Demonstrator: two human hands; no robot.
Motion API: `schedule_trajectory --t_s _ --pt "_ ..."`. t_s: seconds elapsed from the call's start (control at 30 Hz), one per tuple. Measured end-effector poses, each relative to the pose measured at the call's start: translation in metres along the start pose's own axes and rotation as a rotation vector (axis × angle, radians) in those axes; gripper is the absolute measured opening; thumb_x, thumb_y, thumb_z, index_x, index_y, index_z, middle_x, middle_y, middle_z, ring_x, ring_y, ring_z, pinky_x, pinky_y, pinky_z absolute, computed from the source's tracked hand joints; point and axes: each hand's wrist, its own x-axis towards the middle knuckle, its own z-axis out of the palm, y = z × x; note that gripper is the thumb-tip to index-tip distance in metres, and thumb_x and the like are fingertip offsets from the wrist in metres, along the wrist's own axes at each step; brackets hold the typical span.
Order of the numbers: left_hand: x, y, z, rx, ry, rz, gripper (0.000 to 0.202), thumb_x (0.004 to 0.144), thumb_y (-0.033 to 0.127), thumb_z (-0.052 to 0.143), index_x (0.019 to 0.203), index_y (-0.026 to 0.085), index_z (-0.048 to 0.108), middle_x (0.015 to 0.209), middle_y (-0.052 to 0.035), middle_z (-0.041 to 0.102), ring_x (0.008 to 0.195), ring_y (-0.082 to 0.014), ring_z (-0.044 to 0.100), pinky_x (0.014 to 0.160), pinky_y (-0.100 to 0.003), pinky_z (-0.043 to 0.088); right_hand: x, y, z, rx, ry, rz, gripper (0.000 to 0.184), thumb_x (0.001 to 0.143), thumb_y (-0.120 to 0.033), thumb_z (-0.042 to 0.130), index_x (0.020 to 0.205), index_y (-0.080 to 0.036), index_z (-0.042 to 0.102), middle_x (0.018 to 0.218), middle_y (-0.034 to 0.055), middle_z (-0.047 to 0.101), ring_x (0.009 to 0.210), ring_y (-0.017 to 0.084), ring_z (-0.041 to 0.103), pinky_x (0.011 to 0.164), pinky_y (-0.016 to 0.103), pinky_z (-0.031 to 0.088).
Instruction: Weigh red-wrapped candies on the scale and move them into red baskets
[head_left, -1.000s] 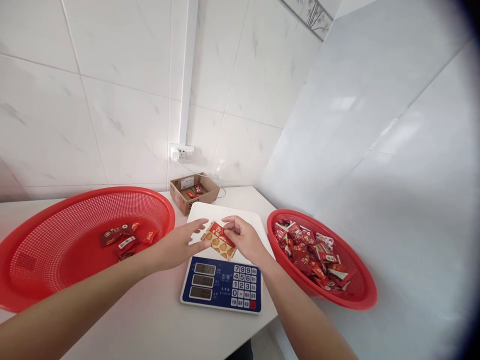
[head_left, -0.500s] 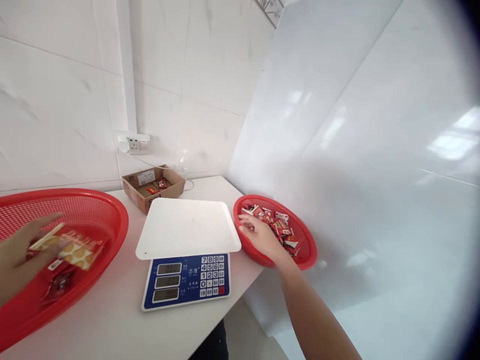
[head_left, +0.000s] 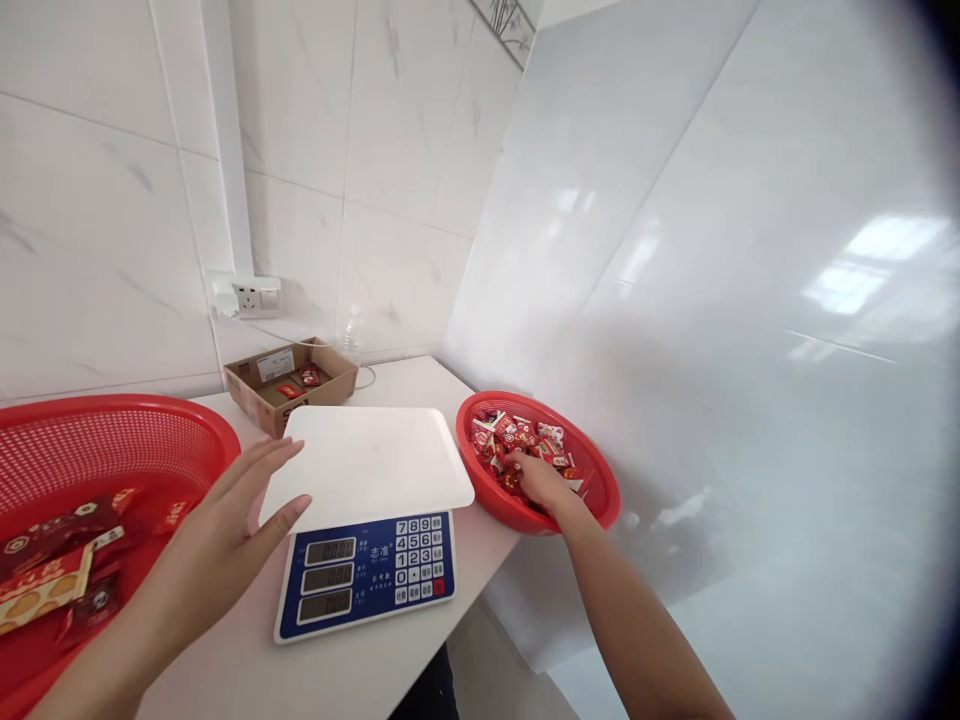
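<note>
My right hand [head_left: 541,480] reaches into the small red basket [head_left: 600,476] at the right, fingers down among several red snack packets [head_left: 513,436]; whether it grips one is hidden. My left hand [head_left: 238,512] hovers open, fingers spread, between the large red basket [head_left: 150,425] and the scale's white tray [head_left: 367,462], holding nothing. A packet with orange biscuits printed on it [head_left: 43,592] lies in the large basket with a few dark red packets. The white tray is bare.
The blue-faced digital scale [head_left: 367,570] stands near the white counter's front edge [head_left: 420,672]. A small cardboard box [head_left: 291,382] with a few packets sits by the tiled back wall, under a wall socket [head_left: 255,297]. A glossy white panel closes the right side.
My left hand carried the biscuit packet from the scale to the large basket, let it go and drew back toward the scale. My right hand moved into the small basket.
</note>
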Motion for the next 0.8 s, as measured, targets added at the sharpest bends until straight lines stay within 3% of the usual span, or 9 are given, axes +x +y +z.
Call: schedule_trajectory --t_s 0.2,0.33,0.4,0.5,0.63,0.73,0.8 --pt "0.0 0.0 -0.001 -0.108 -0.033 -0.079 0.055 0.082 0.06 0.045 0.128 0.031 0.051 0.133 -0.0038 0.058 0.122 -0.0317 0.054 0.097 -0.046 0.048 -0.003 -0.011 -0.026 0.113 0.18 0.119 0.039 0.087 -0.026 0.046 0.124 -0.015 0.052 0.118 0.0164 0.063 0.107 0.027 0.06 0.088 0.037 0.044" --pt "-0.005 -0.004 0.002 -0.143 -0.075 -0.101 0.054 0.082 0.058 0.047 0.127 0.03 0.052 0.128 -0.0049 0.062 0.111 -0.0307 0.061 0.085 -0.041 0.054 -0.01 -0.046 -0.035 0.35 0.191 -0.014 0.034 0.086 -0.04 0.05 0.113 -0.021 0.058 0.111 0.0078 0.066 0.102 0.023 0.062 0.087 0.036 0.048" --pt "-0.007 -0.005 0.005 -0.167 -0.097 -0.08 0.052 0.082 0.056 0.047 0.126 0.03 0.053 0.13 -0.0047 0.061 0.116 -0.0302 0.058 0.079 -0.037 0.056 -0.013 -0.071 -0.032 0.537 0.149 -0.118 0.034 0.082 -0.04 0.056 0.111 -0.023 0.06 0.113 0.0058 0.066 0.103 0.022 0.062 0.087 0.036 0.049" --pt "-0.009 -0.007 0.008 -0.193 -0.115 -0.053 0.047 0.084 0.053 0.045 0.123 0.03 0.057 0.134 -0.0042 0.058 0.128 -0.0287 0.048 0.082 -0.036 0.056 -0.011 -0.11 -0.016 0.75 0.013 -0.19 0.045 0.076 -0.035 0.063 0.12 -0.024 0.056 0.119 0.0065 0.063 0.098 0.02 0.062 0.078 0.033 0.052" --pt "-0.007 -0.011 0.007 -0.167 -0.141 -0.058 0.044 0.086 0.049 0.044 0.124 0.028 0.056 0.137 -0.0054 0.055 0.131 -0.028 0.044 0.096 -0.041 0.049 -0.004 -0.151 0.018 0.846 -0.19 -0.255 0.047 0.076 -0.033 0.063 0.12 -0.02 0.054 0.106 0.0064 0.066 0.082 0.017 0.064 0.07 0.031 0.053" --pt "-0.006 -0.014 0.005 -0.138 -0.203 -0.086 0.047 0.087 0.047 0.042 0.128 0.026 0.053 0.138 -0.0071 0.054 0.13 -0.0274 0.046 0.102 -0.044 0.044 -0.001 -0.169 0.044 0.776 -0.269 -0.327 0.04 0.081 -0.031 0.057 0.119 -0.02 0.056 0.109 0.007 0.066 0.088 0.018 0.064 0.077 0.035 0.054" --pt "-0.005 -0.016 0.005 -0.112 -0.268 -0.103 0.05 0.087 0.046 0.042 0.132 0.025 0.05 0.139 -0.008 0.052 0.129 -0.0271 0.047 0.103 -0.044 0.043 -0.001 -0.176 0.055 0.644 -0.221 -0.372 0.04 0.082 -0.027 0.056 0.121 -0.02 0.057 0.118 0.0091 0.064 0.103 0.021 0.062 0.09 0.04 0.05"
